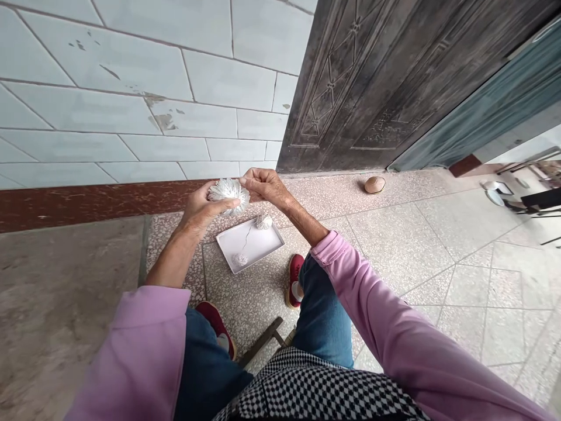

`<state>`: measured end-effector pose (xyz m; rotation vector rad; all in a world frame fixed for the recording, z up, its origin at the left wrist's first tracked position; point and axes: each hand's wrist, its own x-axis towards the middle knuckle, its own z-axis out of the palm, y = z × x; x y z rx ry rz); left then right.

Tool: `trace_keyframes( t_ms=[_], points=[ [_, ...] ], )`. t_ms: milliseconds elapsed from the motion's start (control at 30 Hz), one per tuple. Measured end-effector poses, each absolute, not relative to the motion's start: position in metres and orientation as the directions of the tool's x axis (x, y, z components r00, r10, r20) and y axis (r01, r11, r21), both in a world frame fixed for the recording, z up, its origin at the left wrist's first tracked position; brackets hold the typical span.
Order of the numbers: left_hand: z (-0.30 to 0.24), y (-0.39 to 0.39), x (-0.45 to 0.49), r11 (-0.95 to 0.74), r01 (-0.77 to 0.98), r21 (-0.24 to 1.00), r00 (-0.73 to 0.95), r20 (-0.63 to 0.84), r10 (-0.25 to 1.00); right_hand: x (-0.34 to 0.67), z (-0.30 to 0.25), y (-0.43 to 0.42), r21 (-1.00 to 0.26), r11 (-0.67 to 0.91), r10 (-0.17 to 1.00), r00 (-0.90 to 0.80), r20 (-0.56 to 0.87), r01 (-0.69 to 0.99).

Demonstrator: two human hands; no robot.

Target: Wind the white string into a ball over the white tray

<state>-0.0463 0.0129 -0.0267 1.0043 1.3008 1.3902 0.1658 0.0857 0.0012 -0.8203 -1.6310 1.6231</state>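
Observation:
My left hand (202, 209) is wrapped round a white yarn pom-pom (228, 194), its thumb lying across the front of the fluffy strands. At the pom-pom's right edge, the fingers of my right hand (266, 186) are pinched together. Whether they grip a strand of it or something thin is too small to tell. Below both hands a shallow white tray (258, 241) rests on the speckled floor. In it sit a small white ball of yarn (264, 221) at the far right corner and a pale tuft of yarn (239, 259) near the front, with a thin dark thread between them.
A white tiled wall (131, 117) and a dark carved door (350, 88) stand ahead. By the door's foot lies a rounded tan object (374, 185). My red shoes (295, 280) flank the tray, and part of a wooden stool (263, 340) shows between my legs.

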Motion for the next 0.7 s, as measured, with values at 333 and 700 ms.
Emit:
trace_keyframes(
  t_ms=[333, 700],
  points=[
    [-0.011, 0.018, -0.024, 0.039, -0.260, 0.965, -0.185, -0.090, 0.979, 0.183, 0.011, 0.083, -0.997, -0.043, 0.849, -0.528, -0.004, -0.061],
    [0.009, -0.006, -0.057, 0.291, 0.362, 0.886, -0.551, -0.048, 0.833, 0.239, 0.013, 0.107, -0.993, 0.009, 0.824, -0.561, 0.073, -0.117]
  ],
)
